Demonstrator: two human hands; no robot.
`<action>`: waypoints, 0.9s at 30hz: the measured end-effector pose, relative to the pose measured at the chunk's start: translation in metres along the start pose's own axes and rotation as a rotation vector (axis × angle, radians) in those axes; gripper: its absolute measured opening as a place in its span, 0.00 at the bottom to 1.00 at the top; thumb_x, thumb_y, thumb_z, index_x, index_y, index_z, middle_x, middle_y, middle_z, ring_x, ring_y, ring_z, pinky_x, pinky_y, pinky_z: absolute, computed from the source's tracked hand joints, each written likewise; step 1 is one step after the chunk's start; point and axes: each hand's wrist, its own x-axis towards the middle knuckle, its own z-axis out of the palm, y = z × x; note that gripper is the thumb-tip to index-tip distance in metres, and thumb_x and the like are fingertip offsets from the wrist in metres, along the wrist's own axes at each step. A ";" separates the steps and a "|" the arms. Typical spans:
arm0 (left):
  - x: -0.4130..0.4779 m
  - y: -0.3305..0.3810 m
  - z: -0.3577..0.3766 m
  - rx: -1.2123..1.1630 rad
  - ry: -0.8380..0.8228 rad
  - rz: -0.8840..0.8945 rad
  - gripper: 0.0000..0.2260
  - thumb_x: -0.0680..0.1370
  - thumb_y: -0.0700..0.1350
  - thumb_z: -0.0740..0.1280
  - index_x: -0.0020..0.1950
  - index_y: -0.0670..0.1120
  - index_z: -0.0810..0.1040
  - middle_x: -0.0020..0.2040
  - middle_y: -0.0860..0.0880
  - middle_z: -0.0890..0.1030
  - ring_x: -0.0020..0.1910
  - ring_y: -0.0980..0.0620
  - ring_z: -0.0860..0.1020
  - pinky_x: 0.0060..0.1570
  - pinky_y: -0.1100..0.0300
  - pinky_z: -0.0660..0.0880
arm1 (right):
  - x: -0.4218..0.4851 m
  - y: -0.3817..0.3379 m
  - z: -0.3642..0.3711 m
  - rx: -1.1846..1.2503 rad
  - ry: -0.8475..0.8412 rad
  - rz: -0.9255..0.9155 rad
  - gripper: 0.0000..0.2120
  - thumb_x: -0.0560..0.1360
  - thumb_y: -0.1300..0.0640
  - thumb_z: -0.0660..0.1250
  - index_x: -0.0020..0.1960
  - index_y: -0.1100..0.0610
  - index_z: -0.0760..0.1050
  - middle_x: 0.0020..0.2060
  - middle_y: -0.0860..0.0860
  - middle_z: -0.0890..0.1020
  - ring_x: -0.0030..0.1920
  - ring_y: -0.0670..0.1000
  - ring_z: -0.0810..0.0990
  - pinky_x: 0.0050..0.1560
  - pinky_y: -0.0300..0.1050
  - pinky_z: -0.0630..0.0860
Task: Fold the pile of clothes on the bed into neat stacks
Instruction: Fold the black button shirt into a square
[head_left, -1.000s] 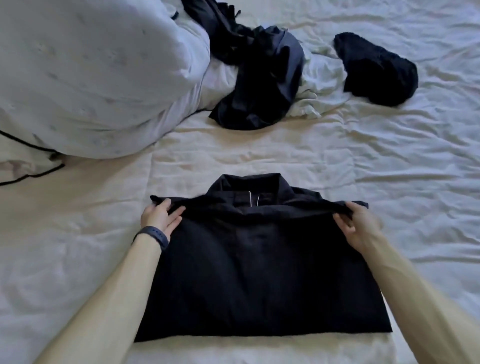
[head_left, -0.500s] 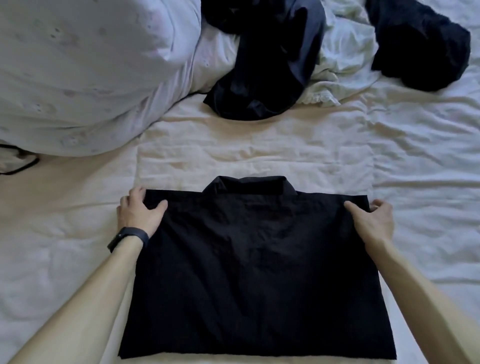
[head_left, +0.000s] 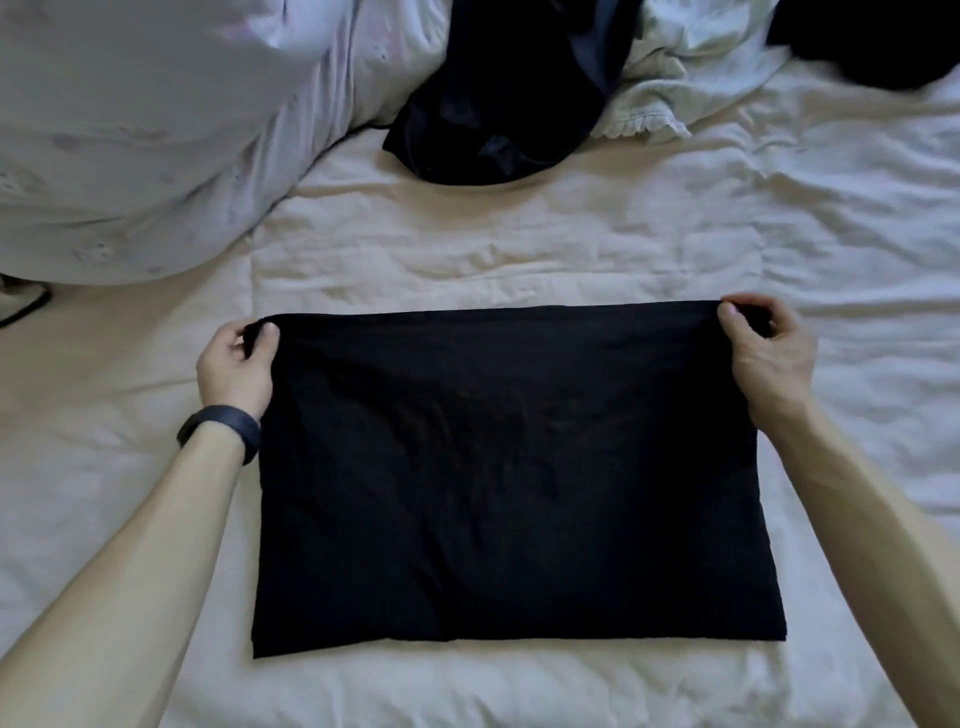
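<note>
- The black folded shirt (head_left: 514, 478) lies flat on the wrinkled cream bed sheet (head_left: 519, 249), right in front of the person. Its near edge is straight.
- Both hands are at the far edge of the shirt. The left hand (head_left: 236, 364), with a dark band (head_left: 221, 423) on its wrist, pinches the far left corner between thumb and curled fingers. The right hand (head_left: 769, 353) pinches the far right corner the same way.
- Here is what has changed. A second ago the hands were bringing a loose flap of cloth up toward the collar. Half a second ago the flap lay flat and the collar still stuck out past it. Now no collar shows at all. The far edge is one straight line from hand to hand, and the shirt looks like a plain black rectangle.
- I think this means the fold is almost done. The shirt may only need a last tug or a pat, and then it can go on a stack.
- Farther off, a big puffy white duvet (head_left: 130, 130) fills the far left.
- At the far side of the bed the pile waits: a heap of dark blue clothes (head_left: 493, 114), a pale frilly cloth (head_left: 665, 88) beside it, and a black bundle (head_left: 872, 41) in the far right corner. None of these is folded yet, so a lot of the job is left.
</note>
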 end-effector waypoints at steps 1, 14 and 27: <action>0.002 -0.002 0.005 0.070 -0.025 -0.022 0.12 0.80 0.51 0.69 0.58 0.46 0.79 0.50 0.49 0.83 0.52 0.49 0.80 0.56 0.56 0.77 | 0.002 0.005 0.005 -0.034 -0.011 0.025 0.04 0.78 0.54 0.71 0.52 0.50 0.83 0.42 0.40 0.83 0.43 0.37 0.79 0.49 0.34 0.75; -0.002 0.016 0.022 0.162 0.033 -0.027 0.10 0.79 0.49 0.69 0.58 0.48 0.78 0.56 0.47 0.80 0.60 0.42 0.78 0.55 0.59 0.71 | 0.003 0.011 0.008 -0.277 0.068 0.079 0.12 0.78 0.49 0.69 0.59 0.53 0.77 0.56 0.51 0.82 0.60 0.54 0.79 0.59 0.44 0.71; -0.099 0.066 0.125 0.976 -0.405 1.069 0.31 0.81 0.56 0.52 0.81 0.46 0.52 0.82 0.50 0.53 0.80 0.52 0.50 0.76 0.45 0.41 | -0.093 -0.027 0.118 -0.951 -0.342 -1.010 0.27 0.83 0.50 0.57 0.80 0.58 0.63 0.80 0.54 0.62 0.81 0.53 0.58 0.79 0.59 0.57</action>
